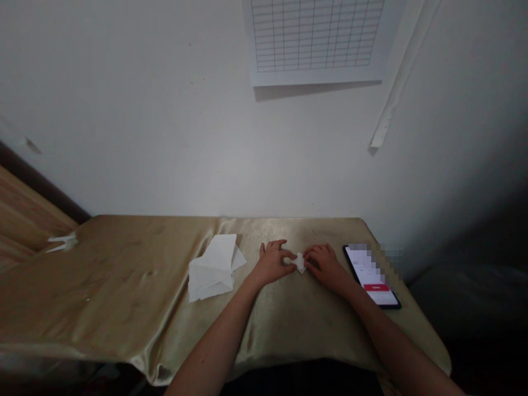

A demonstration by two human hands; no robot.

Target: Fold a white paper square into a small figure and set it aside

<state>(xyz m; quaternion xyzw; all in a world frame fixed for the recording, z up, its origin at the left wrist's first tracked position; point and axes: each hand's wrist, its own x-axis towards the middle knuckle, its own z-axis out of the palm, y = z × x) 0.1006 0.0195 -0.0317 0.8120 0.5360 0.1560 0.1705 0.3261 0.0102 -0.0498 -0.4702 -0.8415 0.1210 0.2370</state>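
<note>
Paper (pixel 300 263) touches both hands (pixel 271 265) (pixel 326 267) (phone (pixel 368 279) lettering too small to read)

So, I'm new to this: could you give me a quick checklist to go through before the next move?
1. Left grip at the small white piece: ok, fingertips at its left edge.
2. Right grip there too: ok, fingertips at its right edge.
3. Small white piece's folds or creases neat: cannot tell, too small.
4. White sheets apart from the left grip: ok, they lie to its left.
5. Phone apart from the right grip: ok; whether the right forearm touches it: cannot tell.
</note>
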